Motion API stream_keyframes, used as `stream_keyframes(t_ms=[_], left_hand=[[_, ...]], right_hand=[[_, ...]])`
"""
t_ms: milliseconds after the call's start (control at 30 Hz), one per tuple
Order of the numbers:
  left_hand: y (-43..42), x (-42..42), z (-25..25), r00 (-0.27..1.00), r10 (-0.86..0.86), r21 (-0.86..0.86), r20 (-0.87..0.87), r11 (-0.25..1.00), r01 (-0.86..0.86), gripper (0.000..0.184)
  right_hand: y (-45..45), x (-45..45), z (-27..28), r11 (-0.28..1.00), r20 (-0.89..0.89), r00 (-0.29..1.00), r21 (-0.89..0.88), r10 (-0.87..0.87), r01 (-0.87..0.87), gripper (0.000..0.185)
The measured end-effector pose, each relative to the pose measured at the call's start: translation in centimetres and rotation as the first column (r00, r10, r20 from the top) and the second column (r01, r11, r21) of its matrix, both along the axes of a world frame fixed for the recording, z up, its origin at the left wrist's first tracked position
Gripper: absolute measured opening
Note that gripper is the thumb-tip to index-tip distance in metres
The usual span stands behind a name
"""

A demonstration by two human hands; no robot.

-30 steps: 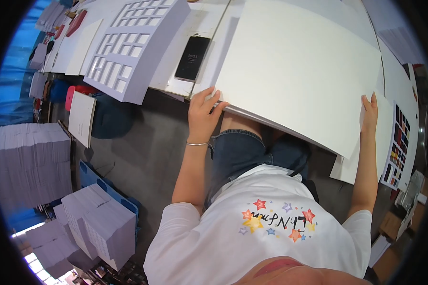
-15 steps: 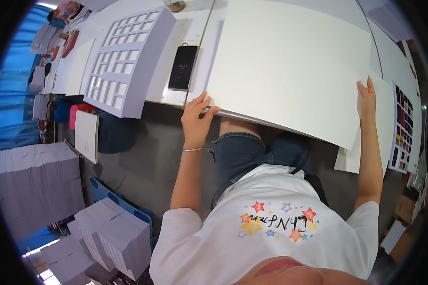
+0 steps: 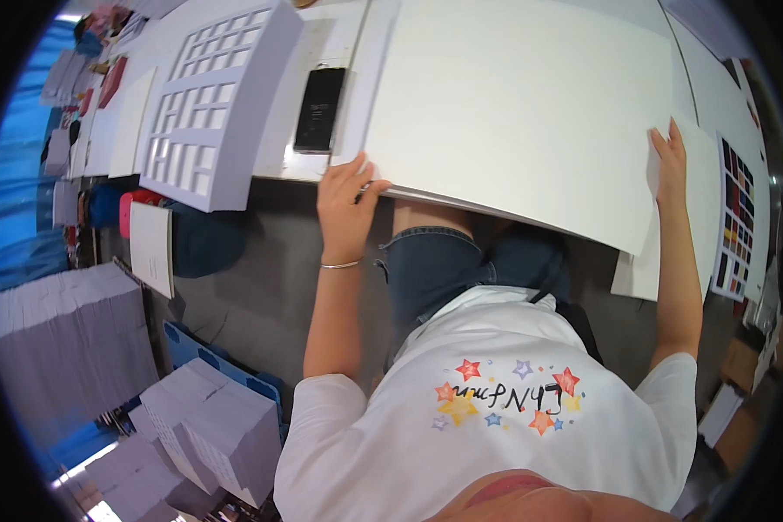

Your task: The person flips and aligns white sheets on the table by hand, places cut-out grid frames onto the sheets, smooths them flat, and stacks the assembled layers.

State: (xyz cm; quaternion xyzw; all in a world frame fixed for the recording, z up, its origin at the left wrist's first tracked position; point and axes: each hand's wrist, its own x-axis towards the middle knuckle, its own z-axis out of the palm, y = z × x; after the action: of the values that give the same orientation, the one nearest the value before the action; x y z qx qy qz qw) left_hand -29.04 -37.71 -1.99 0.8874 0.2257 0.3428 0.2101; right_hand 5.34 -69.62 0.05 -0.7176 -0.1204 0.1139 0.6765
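Note:
A large white board or sheet [image 3: 522,122] lies in front of me, its near edge reaching past the table's edge above my lap. Beneath that near edge a thin second layer shows. At its near left corner is my left hand [image 3: 346,196], fingers a little bent and thumb apart, touching the edge. My right hand [image 3: 670,165] lies along the right side of the board with its fingers stretched out and spread. Another white sheet [image 3: 635,277] shows partly from under the board by my right forearm.
Left of the board lie a phone [image 3: 320,109] and a thick white block with rectangular openings [image 3: 235,130]. A colour swatch card [image 3: 735,217] is at the right. Paper stacks [image 3: 70,339] stand at the lower left, near a blue pallet [image 3: 213,361]. A person [image 3: 104,22] is at the far upper left.
The view has shifted slightly, so the table's things appear a little higher and further left. Both hands stay at the same sides of the board.

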Motion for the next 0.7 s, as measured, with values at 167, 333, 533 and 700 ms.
stream_keyframes(t_ms=[167, 333, 533, 700], left_hand=[[0.0, 0.0, 0.6, 0.993, -0.012, 0.088, -0.114, 0.996, 0.022, 0.025], [0.3, -0.2, 0.1, 0.988, -0.018, 0.1, -0.151, 0.994, 0.033, 0.024], [0.4, -0.3, 0.4, 0.978, -0.013, 0.127, -0.208, 0.991, 0.04, 0.022], [0.1, -0.2, 0.6, 0.978, -0.011, 0.14, -0.21, 0.989, 0.041, 0.023]], right_hand=[[0.1, 0.3, -0.7, 0.999, 0.127, 0.991, 0.012, 0.03, -0.032, 0.05], [-0.2, 1.8, -2.4, 0.998, 0.259, 0.965, -0.062, 0.029, -0.013, 0.053], [0.5, 0.2, -1.5, 0.991, 0.328, 0.935, -0.063, 0.136, -0.122, 0.054], [1.3, -0.8, 0.0, 0.941, 0.187, 0.982, -0.332, -0.003, 0.067, 0.048]])
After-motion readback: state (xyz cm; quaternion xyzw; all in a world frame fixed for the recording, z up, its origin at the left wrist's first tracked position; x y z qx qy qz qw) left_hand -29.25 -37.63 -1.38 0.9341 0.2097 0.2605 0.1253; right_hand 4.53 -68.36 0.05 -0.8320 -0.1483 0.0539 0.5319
